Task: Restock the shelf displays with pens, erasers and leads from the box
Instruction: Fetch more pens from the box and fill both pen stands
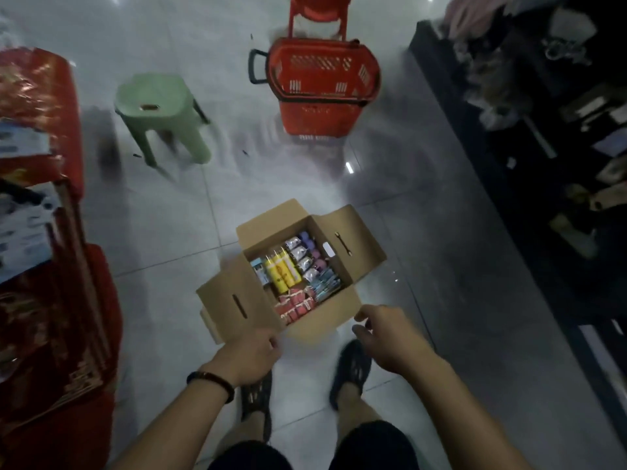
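An open cardboard box [353,245] stands on the tiled floor in front of my feet, its flaps folded outward. Inside lie packs of stationery: yellow tubes [283,271], red packs [295,303], purple and silver packs [310,257] and light blue packs [327,286]. My left hand [249,356] is at the near left flap, fingers curled by its edge. My right hand [385,334] hovers at the near right corner with fingers loosely bent, holding nothing. Whether the left hand grips the flap is unclear.
A green plastic stool [163,110] stands at the far left, and a red shopping basket [322,86] beyond the box. Red-wrapped goods [37,198] fill the left side. A dark shelf unit [543,147] with assorted items runs along the right.
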Demonstrator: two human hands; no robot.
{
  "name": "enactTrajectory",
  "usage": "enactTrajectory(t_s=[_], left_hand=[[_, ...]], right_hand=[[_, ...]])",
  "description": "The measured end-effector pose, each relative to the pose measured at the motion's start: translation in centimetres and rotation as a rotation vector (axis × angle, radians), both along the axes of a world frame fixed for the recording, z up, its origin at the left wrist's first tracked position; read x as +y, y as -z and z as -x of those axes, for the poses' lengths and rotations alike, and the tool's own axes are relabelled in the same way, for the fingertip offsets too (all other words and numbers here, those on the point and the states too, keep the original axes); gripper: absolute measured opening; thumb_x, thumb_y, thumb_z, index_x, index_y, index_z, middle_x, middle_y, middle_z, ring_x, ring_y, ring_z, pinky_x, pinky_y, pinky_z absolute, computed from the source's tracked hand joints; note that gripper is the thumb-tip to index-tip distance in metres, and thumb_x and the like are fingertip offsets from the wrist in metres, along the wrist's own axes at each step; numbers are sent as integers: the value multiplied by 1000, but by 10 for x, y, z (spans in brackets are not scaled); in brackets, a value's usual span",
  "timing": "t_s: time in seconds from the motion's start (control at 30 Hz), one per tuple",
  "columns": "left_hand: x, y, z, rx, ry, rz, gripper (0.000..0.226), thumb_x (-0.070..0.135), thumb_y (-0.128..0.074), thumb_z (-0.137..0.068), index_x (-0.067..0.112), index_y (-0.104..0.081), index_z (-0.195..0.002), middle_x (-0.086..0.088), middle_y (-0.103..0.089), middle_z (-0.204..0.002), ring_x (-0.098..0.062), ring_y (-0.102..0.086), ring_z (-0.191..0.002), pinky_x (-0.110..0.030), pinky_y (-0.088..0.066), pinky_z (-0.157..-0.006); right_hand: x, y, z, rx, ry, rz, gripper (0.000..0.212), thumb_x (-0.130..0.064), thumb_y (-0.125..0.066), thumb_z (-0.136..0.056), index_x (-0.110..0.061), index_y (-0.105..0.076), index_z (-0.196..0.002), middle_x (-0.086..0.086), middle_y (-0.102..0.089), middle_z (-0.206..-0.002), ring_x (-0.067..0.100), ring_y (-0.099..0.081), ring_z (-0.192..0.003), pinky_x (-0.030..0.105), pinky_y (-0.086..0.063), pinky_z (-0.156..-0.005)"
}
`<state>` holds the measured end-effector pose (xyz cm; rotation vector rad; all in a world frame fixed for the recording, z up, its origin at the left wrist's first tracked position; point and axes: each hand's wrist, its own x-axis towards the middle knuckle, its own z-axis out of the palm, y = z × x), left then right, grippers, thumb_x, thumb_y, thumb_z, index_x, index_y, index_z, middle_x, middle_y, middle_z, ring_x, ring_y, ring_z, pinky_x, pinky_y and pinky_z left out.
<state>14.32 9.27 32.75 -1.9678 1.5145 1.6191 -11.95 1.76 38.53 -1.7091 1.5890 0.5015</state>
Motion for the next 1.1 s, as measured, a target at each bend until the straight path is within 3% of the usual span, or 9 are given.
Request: enactTrajectory(t_s=[0.17,0.27,0.33,0.4,0.5,0.57,0.73,0.97,1.1], left_hand=[[-81,145,43,30,-70,-21,8,27,-63,-100,33,-65,-95,7,-70,-100,-11,-66,-92,-33,-58,-87],[-116,259,70,6,-120,-22,14,23,-65,-91,36,-65,-95,7,-70,-100,-15,-68,-92,-37,-59,-85],[-135,341,87,1,-110,41,28,24,-69,-84,47,-61,-97,13,-67,-106,-15,-66,-99,-38,-59,-88],[-157,402,105,-16,-95,66,27,24,-73,-84,45,-62,-98,14,-59,-121,-14,-60,-113,-36,-54,-97],[-188,473,134,-63,-73,108,38,25,-79,-89,27,-67,-124,-4,-59,-129,-27,-58,-120,-42,-52,-104],[-198,514,148,-82,-22,116,54,26,-81,-90,19,-61,-139,-10,-57,-136,-31,-57,-125,-45,-50,-107],[-192,583,168,-147,41,105,57,13,-77,-85,14,-55,-137,-12,-53,-137,-33,-53,-130,-47,-50,-108],[-179,615,192,-290,82,184,67,16,-79,-82,4,-48,-140,-21,-45,-146,-39,-41,-137,-48,-40,-118],[-179,622,194,-225,38,92,56,9,-73,-89,1,-46,-137,-27,-48,-142,-43,-48,-132,-52,-44,-113]], right_hand=[[-84,146,39,3,-22,-109,33,-35,-59,-104,-20,-65,-133,7,-66,-126,27,-64,-113,42,-56,-96],[-132,244,54,-6,-24,-139,35,-32,-61,-103,-19,-63,-136,9,-66,-128,28,-65,-115,41,-56,-96],[-160,312,58,-23,-12,-133,35,-31,-62,-102,-17,-62,-135,12,-67,-127,30,-66,-113,42,-58,-94],[-185,377,61,-46,43,-116,38,-32,-61,-104,-14,-61,-137,14,-66,-129,31,-65,-113,41,-57,-94],[-210,460,64,-94,119,-68,44,-36,-60,-105,-13,-55,-143,15,-63,-133,31,-63,-116,35,-50,-91],[-218,501,66,-143,133,-60,45,-42,-67,-101,-17,-56,-137,8,-66,-121,25,-64,-105,31,-47,-82],[-221,550,81,-293,231,-171,38,-42,-78,-93,-23,-57,-120,-13,-59,-94,4,-58,-82,23,-43,-63],[-215,569,87,-387,393,-147,28,-42,-72,-98,-28,-59,-117,-3,-66,-102,17,-68,-91,31,-60,-71],[-213,575,86,-419,430,-132,24,-36,-72,-98,-27,-56,-113,4,-65,-98,16,-63,-82,24,-50,-63]])
